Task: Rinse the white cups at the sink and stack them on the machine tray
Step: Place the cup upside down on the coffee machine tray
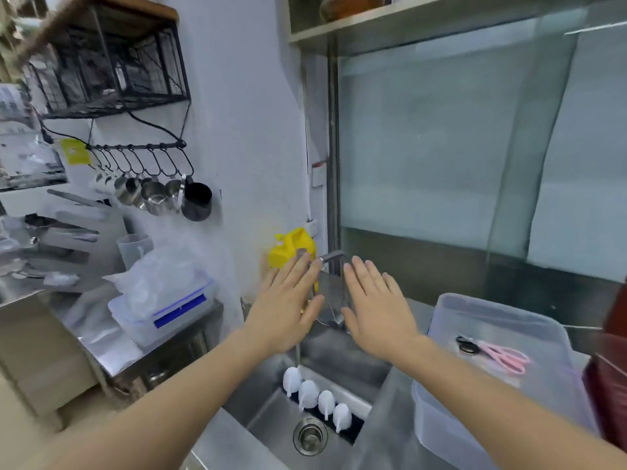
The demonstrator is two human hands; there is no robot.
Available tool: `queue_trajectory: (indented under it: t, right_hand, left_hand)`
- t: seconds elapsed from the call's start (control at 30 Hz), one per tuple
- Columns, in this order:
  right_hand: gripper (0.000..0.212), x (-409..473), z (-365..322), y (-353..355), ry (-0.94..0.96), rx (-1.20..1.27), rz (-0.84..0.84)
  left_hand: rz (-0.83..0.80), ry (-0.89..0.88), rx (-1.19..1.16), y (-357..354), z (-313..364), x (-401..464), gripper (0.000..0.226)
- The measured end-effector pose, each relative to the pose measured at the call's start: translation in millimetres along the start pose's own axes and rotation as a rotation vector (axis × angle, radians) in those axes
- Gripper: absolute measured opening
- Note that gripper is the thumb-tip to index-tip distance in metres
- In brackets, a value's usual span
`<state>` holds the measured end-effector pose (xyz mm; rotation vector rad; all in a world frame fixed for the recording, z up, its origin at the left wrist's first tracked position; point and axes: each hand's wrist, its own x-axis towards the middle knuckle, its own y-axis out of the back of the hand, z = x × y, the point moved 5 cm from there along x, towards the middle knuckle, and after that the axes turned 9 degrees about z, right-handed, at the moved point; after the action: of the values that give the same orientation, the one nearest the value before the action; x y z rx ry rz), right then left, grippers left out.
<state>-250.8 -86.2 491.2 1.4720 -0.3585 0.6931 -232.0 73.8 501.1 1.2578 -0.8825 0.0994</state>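
Several white cups (317, 398) lie in a row, bottoms up, along the far wall of the steel sink (268, 412), beside the round drain (310, 436). A thin stream of water (297, 354) runs from the tap (330, 257) down onto the leftmost cup (292, 380). My left hand (288, 307) and my right hand (378, 308) are raised above the sink with fingers straight and palms facing away. Both hands are held apart on either side of the tap and hold nothing. No machine tray shows in this view.
A yellow bottle (291, 247) stands behind my left hand against the wall. A clear lidded bin (502, 395) with pink scissors (502, 356) on top sits right of the sink. A blue-clipped container (163, 310) rests on the left counter. Steel pitchers (163, 196) hang from wall hooks.
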Motion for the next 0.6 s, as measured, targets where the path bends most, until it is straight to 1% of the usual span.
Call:
queue_trajectory:
  t: [0.17, 0.23, 0.37, 0.5, 0.6]
  right_hand:
    - [0.068, -18, 13, -64, -0.126, 0.103, -0.099]
    - [0.069, -30, 15, -88, -0.159, 0.150, -0.172]
    - [0.070, -55, 16, -132, -0.226, 0.221, -0.320]
    - [0.070, -76, 10, -173, -0.308, 0.277, -0.454]
    - [0.069, -85, 6, -201, -0.407, 0.328, -0.534]
  left_hand:
    - [-0.120, -0.083, -0.101, -72, -7, -14, 0.060]
    - [-0.146, -0.091, -0.135, -94, -8, -25, 0.058]
    - [-0.245, -0.033, -0.202, -141, -19, -52, 0.056]
    - [-0.388, 0.033, -0.249, -192, -42, -77, 0.062]
    - [-0.491, 0.025, -0.284, -225, -58, -80, 0.061]
